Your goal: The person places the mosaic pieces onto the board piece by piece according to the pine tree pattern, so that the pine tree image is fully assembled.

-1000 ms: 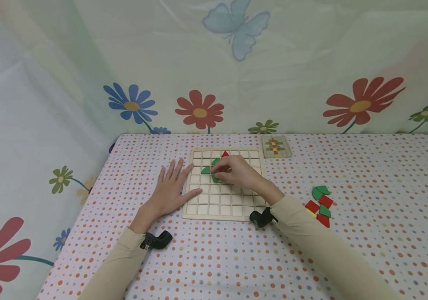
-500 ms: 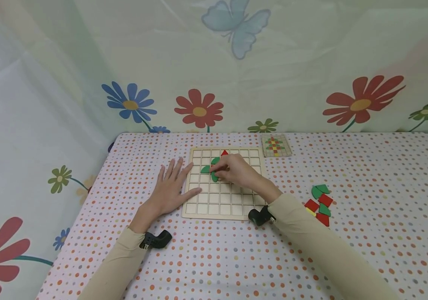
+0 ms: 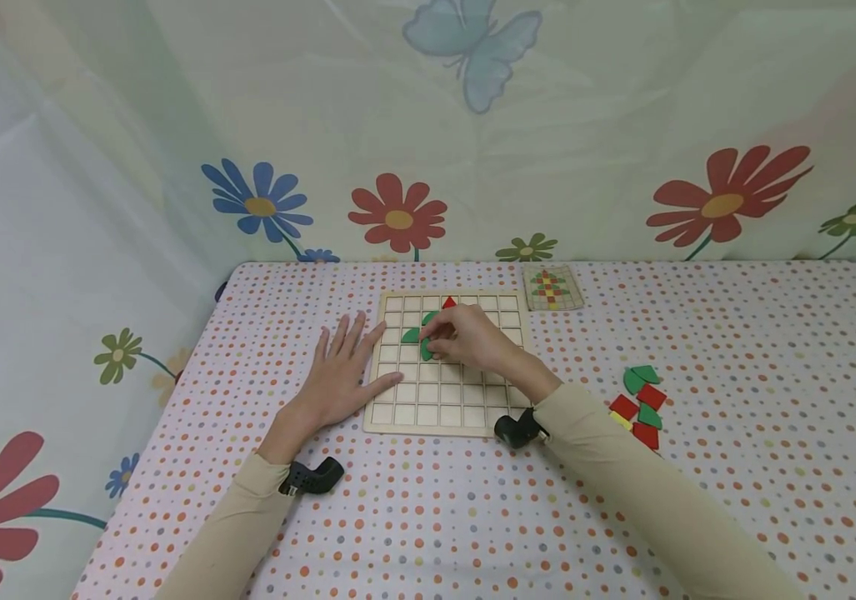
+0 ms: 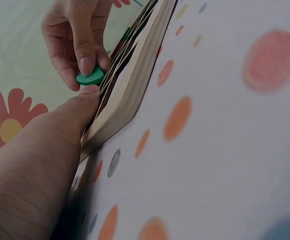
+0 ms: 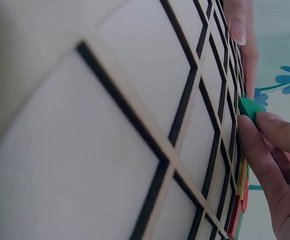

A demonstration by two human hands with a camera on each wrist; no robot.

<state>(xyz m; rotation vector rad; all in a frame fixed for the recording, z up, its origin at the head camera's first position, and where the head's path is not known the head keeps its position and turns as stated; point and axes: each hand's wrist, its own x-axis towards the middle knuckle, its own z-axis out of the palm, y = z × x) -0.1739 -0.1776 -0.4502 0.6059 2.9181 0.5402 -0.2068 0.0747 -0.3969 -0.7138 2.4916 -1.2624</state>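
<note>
My right hand (image 3: 471, 342) pinches a green quarter-circle tile (image 4: 90, 77) between thumb and fingers, low over a wooden grid board (image 3: 428, 417). In the right wrist view the tile stands tilted against the grid. My left hand (image 3: 337, 375) lies with spread fingers at the board's left side, its thumb over the edge. On the board, a red triangle tile (image 3: 449, 302) sits in the top row, with another green tile (image 3: 410, 336) to the left of the pinching fingers. Yellow and red tiles show beneath the right hand in the right wrist view; that hand hides part of the pattern.
A small pattern card (image 3: 553, 288) with a tree design lies by the board's upper right corner. To the right is a loose group of red, green and yellow tiles (image 3: 645, 412). A dotted cloth (image 3: 412, 517) covers the table, and a flowered curtain (image 3: 593, 150) hangs behind.
My right fingers have shifted slightly at the same spot, still pinching the green tile. The head view has tilted a little. My left hand stays in place.
</note>
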